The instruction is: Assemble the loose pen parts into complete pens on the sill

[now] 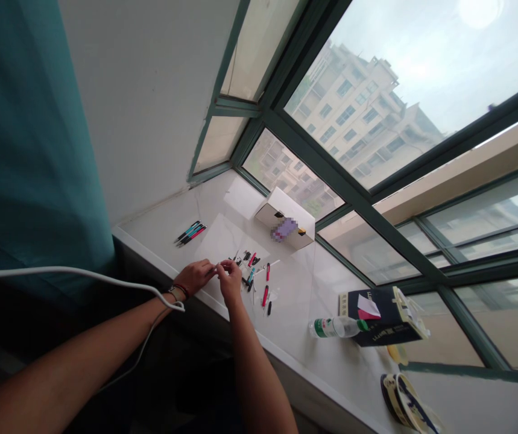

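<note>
The left hand [195,277] and right hand [230,281] meet at the fingertips, seemingly pinching a slim piece [214,271], with loose pen parts [252,273] lying at mixed angles just beside the nearer right hand.

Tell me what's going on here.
A person's left hand and right hand meet near the front of the white ledge; anything they hold is too small to make out. Loose pen parts lie scattered beside the right hand. Several pens lie side by side beyond the left hand, apart from the parts.
</note>
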Available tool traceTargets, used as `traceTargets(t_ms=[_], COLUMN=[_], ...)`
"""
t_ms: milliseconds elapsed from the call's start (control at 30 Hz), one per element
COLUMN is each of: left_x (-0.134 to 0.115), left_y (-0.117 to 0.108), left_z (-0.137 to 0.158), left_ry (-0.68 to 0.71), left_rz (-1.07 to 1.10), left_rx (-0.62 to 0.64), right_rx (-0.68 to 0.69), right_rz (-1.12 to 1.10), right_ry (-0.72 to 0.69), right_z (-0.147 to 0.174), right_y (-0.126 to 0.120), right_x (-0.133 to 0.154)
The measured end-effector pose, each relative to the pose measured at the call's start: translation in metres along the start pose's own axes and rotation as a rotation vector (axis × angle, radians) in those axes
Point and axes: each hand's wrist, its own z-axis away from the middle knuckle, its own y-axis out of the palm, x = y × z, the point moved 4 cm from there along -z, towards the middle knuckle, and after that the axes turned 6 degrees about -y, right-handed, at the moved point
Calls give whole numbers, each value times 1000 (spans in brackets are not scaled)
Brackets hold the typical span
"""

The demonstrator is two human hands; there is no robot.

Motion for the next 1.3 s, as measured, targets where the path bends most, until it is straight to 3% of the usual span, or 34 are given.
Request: traceTargets(t_ms=[200,367,533,800,1033,1300], left_x=[-2,-3,-3,-3,-3,-3], left_y=[-4,-4,-3,-4,-4,-4], left_z=[0,0,0,-1,-1,-1], left_ry=[9,12,15,-2,8,7], left_rz=[33,58,47,89,25,34], left_rx=[-4,-15,-13,-26,-26,-31], right_rx=[-42,-80,-22,246,454,864], right_rz=[20,386,645,906,1134,1317], right_ry=[16,59,69,58,-31,-349], right_z=[8,18,18,0,-12,-24], right_y=[-14,-45,-64,-58,-48,-31], right_x=[-9,-16,-21,-11,3,22])
